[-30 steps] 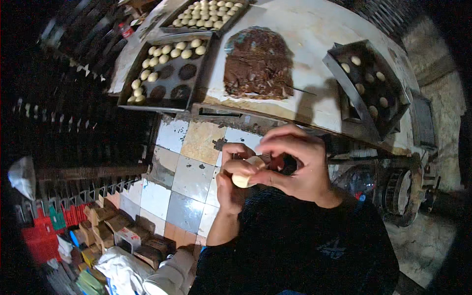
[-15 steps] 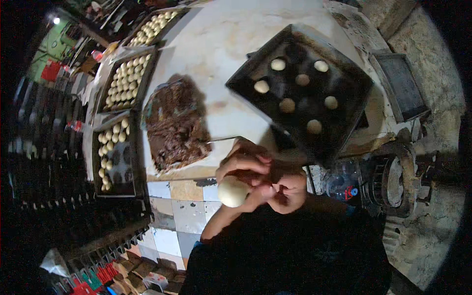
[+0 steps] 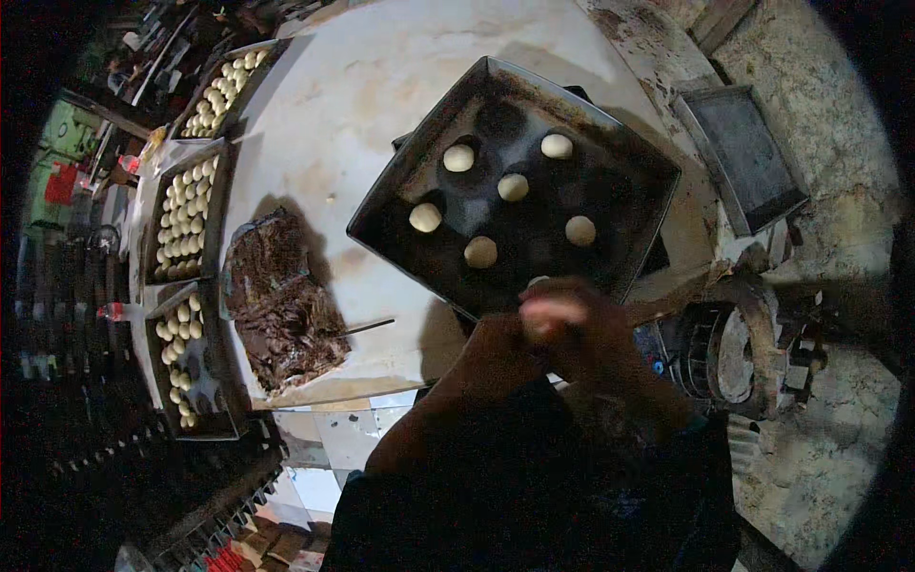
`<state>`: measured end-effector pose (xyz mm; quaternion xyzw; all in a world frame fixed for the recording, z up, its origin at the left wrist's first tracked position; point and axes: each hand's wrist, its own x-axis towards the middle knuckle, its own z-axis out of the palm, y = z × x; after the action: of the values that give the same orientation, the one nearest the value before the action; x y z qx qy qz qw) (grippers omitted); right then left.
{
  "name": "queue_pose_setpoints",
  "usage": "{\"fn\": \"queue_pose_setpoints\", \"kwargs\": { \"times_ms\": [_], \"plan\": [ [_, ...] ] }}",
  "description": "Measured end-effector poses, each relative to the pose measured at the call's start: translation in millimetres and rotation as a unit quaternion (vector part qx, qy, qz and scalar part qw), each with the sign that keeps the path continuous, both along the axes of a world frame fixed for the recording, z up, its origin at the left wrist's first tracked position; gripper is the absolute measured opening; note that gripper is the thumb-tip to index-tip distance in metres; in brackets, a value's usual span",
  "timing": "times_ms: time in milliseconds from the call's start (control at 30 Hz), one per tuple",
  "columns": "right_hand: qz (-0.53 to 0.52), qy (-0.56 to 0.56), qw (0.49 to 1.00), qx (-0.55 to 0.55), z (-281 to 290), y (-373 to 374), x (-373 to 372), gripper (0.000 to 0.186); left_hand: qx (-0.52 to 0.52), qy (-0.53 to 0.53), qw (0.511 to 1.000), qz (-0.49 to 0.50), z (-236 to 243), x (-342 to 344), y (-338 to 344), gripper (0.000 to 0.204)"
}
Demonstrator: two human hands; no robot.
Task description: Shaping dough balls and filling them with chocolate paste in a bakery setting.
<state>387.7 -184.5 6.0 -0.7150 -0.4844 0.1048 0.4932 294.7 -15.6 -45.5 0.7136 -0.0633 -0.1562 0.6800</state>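
Observation:
Both hands are closed and pressed together over the near corner of a dark square baking tray [image 3: 400,250]. My left hand [image 3: 510,334] is on the left side of the clasp; the dough ball seen in it a moment ago is hidden now. My right hand [image 3: 586,329] is wrapped against it, its fingers in shadow. Several pale round dough balls, one of them a dough ball [image 3: 513,187] near the middle, sit spaced apart in the tray. One more peeks out just beyond my fingers. To the left lies a dark brown sticky filling [image 3: 286,305], with a thin stick [image 3: 370,326] jutting from it.
Along the table's left edge stand trays with rows of dough balls, including a full tray [image 3: 152,262] and a partly filled tray [image 3: 221,424]. A bare rectangular pan [image 3: 743,157] lies at the right by the wall. Dark round equipment [image 3: 734,353] stands near my right arm.
My hands have moved right and up, over the baking tray's near corner, and clasped together. The dough ball has gone out of sight. The view has shifted.

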Motion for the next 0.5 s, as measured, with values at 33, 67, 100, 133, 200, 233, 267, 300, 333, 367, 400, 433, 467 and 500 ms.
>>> {"fn": "queue_pose_setpoints", "kwargs": {
  "times_ms": [33,67,100,133,200,233,267,300,333,367,400,433,467,500],
  "plan": [
    [0.002,0.075,0.997,0.018,-6,-7,19,0.022,-0.006,0.007,1.0,0.009,7,1,3,0.058],
    [-0.061,0.077,0.995,-0.002,-13,-14,40,0.024,-0.037,0.008,0.996,0.087,16,-8,2,0.061],
    [-0.123,0.077,0.989,-0.021,-21,-20,62,0.027,-0.052,0.034,0.988,0.142,20,-13,7,0.063],
    [-0.199,0.04,0.978,-0.056,-29,-25,90,0.028,-0.068,0.057,0.976,0.198,21,-19,12,0.064],
    [-0.282,-0.014,0.947,-0.15,-49,-28,150,0.031,-0.056,0.091,0.959,0.262,16,-35,39,0.062],
    [-0.293,-0.031,0.933,-0.205,-61,-30,172,0.037,-0.038,-0.008,0.96,0.276,12,-44,53,0.06],
    [-0.246,-0.09,0.934,-0.243,-78,-36,177,0.041,0.031,0.048,0.946,0.32,12,-65,63,0.053],
    [-0.197,-0.151,0.928,-0.277,-95,-39,182,0.047,-0.004,0.032,0.931,0.362,11,-80,71,0.051],
    [-0.145,-0.193,0.912,-0.332,-104,-46,190,0.054,-0.008,-0.007,0.919,0.394,8,-94,83,0.049],
    [-0.148,-0.207,0.903,-0.347,-113,-52,196,0.057,-0.014,-0.062,0.906,0.418,5,-107,93,0.046],
    [-0.145,-0.205,0.889,-0.383,-121,-56,199,0.061,-0.023,-0.046,0.892,0.448,-1,-117,102,0.045],
    [-0.13,-0.212,0.868,-0.431,-127,-59,202,0.064,-0.03,-0.048,0.877,0.478,-4,-132,109,0.043],
    [-0.123,-0.203,0.879,-0.414,-130,-61,203,0.065,-0.03,-0.048,0.856,0.514,-5,-153,118,0.042],
    [-0.104,-0.212,0.894,-0.381,-129,-61,205,0.065,-0.044,-0.056,0.842,0.535,-12,-168,126,0.038]
  ]
}}
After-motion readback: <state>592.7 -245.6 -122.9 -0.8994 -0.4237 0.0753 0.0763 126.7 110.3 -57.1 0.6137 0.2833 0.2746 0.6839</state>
